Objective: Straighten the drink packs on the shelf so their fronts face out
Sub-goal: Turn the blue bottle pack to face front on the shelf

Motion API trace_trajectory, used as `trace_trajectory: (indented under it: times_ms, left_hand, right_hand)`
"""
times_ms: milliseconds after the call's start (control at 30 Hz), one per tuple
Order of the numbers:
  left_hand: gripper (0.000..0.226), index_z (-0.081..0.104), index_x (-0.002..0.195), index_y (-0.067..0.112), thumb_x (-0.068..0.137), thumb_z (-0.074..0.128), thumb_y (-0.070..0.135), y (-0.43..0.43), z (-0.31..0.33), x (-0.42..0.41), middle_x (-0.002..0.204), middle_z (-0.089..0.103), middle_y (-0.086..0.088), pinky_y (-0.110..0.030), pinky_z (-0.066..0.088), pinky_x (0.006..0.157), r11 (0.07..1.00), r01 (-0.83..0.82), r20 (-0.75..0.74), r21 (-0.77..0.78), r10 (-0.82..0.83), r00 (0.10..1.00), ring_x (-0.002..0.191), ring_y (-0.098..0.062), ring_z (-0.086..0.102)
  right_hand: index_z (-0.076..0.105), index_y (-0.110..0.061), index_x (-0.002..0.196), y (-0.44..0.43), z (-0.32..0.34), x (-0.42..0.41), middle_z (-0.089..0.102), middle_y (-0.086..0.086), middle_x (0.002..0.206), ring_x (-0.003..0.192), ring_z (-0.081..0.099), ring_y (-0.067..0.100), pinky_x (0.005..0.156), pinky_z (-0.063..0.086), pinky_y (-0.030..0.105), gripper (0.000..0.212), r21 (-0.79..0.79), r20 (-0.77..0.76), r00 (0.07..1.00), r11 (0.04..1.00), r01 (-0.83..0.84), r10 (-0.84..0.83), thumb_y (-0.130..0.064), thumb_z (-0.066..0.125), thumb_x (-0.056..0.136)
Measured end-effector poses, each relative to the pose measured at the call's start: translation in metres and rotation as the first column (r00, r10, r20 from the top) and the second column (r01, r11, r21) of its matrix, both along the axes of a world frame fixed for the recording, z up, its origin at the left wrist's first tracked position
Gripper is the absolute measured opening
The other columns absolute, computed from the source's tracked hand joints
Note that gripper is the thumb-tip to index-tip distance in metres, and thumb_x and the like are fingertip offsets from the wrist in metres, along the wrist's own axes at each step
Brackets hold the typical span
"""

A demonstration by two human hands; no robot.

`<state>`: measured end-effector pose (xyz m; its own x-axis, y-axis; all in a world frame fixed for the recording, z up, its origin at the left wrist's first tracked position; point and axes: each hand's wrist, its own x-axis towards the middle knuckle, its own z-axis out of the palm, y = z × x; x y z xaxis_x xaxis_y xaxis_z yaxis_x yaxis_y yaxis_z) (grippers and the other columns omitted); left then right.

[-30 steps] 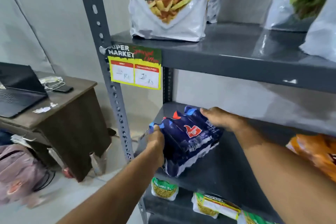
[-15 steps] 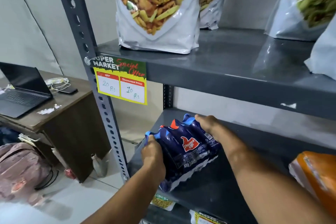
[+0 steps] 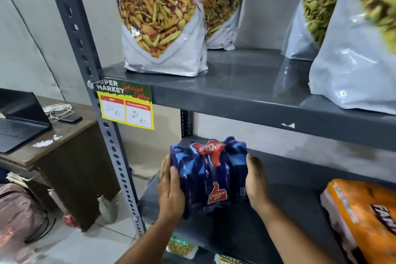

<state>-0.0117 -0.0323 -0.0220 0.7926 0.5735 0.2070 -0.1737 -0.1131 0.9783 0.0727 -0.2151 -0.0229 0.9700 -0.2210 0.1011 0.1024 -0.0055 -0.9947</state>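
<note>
A dark blue shrink-wrapped drink pack [image 3: 211, 178] with a red thumbs-up logo stands on the left part of the grey middle shelf [image 3: 285, 180]. Its logo side faces me. My left hand [image 3: 170, 191] presses on its left side and my right hand [image 3: 254, 182] on its right side, both gripping it. An orange drink pack [image 3: 364, 218] lies tilted at the right end of the same shelf, partly cut off by the frame edge.
Large snack bags [image 3: 162, 19] stand on the upper shelf [image 3: 246, 100]. A yellow price tag [image 3: 126, 106] hangs on its front edge. The perforated grey upright [image 3: 100, 122] is left of my hands. A wooden desk [image 3: 64, 146] with a laptop [image 3: 19, 118] stands further left.
Both hands have turned the blue pack from lying diagonally to standing square, its logo side now facing me. My right hand shifted from its far top corner to its right side.
</note>
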Motion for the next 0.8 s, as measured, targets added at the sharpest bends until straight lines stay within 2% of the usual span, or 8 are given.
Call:
trace_trajectory:
  times_ms: [100, 233, 333, 400, 467, 567, 633, 800]
  left_hand:
    - [0.069, 0.030, 0.153, 0.010, 0.094, 0.030, 0.046, -0.004, -0.025, -0.014, 0.160, 0.034, -0.008, -0.055, 0.025, 0.120, 0.989, 0.012, 0.071, 0.148, -0.023, 0.997, 0.148, -0.021, 0.029]
    - [0.068, 0.023, 0.155, 0.014, 0.094, 0.030, 0.043, -0.004, -0.032, -0.023, 0.164, 0.024, -0.002, -0.055, 0.022, 0.121, 0.989, 0.068, 0.073, 0.132, -0.079, 0.994, 0.151, -0.017, 0.022]
    - [0.064, 0.017, 0.156, 0.018, 0.096, 0.032, 0.037, -0.006, -0.028, -0.028, 0.166, 0.019, 0.000, -0.049, 0.024, 0.122, 0.992, 0.117, 0.054, 0.056, -0.120, 0.991, 0.151, -0.016, 0.020]
    - [0.069, 0.012, 0.157, 0.027, 0.096, 0.032, 0.053, -0.012, -0.026, -0.034, 0.165, 0.017, 0.005, -0.031, 0.041, 0.112, 0.983, 0.152, 0.005, -0.104, -0.152, 0.988, 0.149, -0.017, 0.023]
    - [0.075, 0.013, 0.157, 0.031, 0.091, 0.027, 0.063, -0.018, -0.023, -0.037, 0.162, 0.024, 0.002, -0.021, 0.049, 0.101, 0.965, 0.143, -0.045, -0.218, -0.157, 0.987, 0.144, -0.017, 0.031]
    - [0.077, 0.029, 0.153, 0.030, 0.085, 0.027, 0.067, -0.018, -0.015, -0.031, 0.152, 0.043, -0.010, -0.054, 0.044, 0.108, 0.935, 0.134, -0.051, -0.327, -0.159, 0.986, 0.137, -0.029, 0.045]
    - [0.073, 0.041, 0.147, 0.029, 0.087, 0.028, 0.069, -0.008, -0.008, -0.021, 0.145, 0.051, -0.011, -0.057, 0.045, 0.106, 0.930, 0.131, -0.083, -0.344, -0.170, 0.982, 0.131, -0.030, 0.052]
    - [0.046, 0.070, 0.092, 0.034, 0.101, 0.030, 0.054, 0.022, 0.002, 0.014, 0.084, 0.077, 0.005, -0.027, 0.060, 0.052, 0.928, 0.089, -0.252, -0.361, -0.188, 0.949, 0.072, -0.011, 0.076]
  right_hand:
    - [0.063, -0.020, 0.091, -0.009, -0.028, -0.020, 0.066, 0.007, 0.095, 0.089, 0.061, 0.021, 0.082, 0.049, 0.038, 0.034, 0.118, 0.105, 0.994, 0.992, -0.042, 0.030, -0.044, 0.039, 0.094]
    - [0.070, -0.033, 0.089, -0.017, -0.041, -0.030, 0.071, -0.011, 0.089, 0.087, 0.066, 0.009, 0.077, 0.052, 0.022, 0.037, 0.137, 0.095, 0.992, 0.986, -0.095, 0.082, -0.053, 0.038, 0.091]
    - [0.067, -0.019, 0.102, -0.020, -0.035, -0.025, 0.070, 0.010, 0.103, 0.097, 0.065, 0.024, 0.083, 0.053, 0.036, 0.039, 0.190, 0.059, 0.991, 0.974, -0.127, 0.118, -0.048, 0.042, 0.093]
    - [0.060, -0.007, 0.109, -0.023, -0.021, -0.016, 0.063, 0.026, 0.111, 0.101, 0.061, 0.034, 0.088, 0.049, 0.047, 0.035, 0.286, 0.021, 0.992, 0.950, -0.127, 0.126, -0.036, 0.044, 0.099]
    - [0.066, -0.018, 0.105, -0.025, -0.004, -0.008, 0.066, 0.018, 0.111, 0.101, 0.063, 0.033, 0.091, 0.050, 0.049, 0.026, 0.364, -0.093, 0.982, 0.923, -0.122, 0.167, -0.033, 0.047, 0.099]
    - [0.080, -0.030, 0.081, -0.024, 0.008, -0.005, 0.080, 0.004, 0.087, 0.078, 0.076, 0.023, 0.067, 0.060, 0.037, 0.040, 0.338, -0.168, 0.932, 0.907, -0.251, 0.321, -0.035, 0.044, 0.097]
    - [0.081, -0.028, 0.078, -0.021, 0.005, -0.012, 0.080, 0.007, 0.085, 0.076, 0.077, 0.023, 0.063, 0.060, 0.035, 0.042, 0.324, -0.185, 0.934, 0.916, -0.235, 0.305, -0.038, 0.044, 0.096]
    - [0.073, -0.020, 0.105, -0.006, -0.017, -0.043, 0.076, 0.012, 0.103, 0.093, 0.074, 0.028, 0.074, 0.061, 0.044, 0.044, 0.262, -0.098, 0.992, 0.964, -0.047, 0.075, -0.050, 0.045, 0.087]
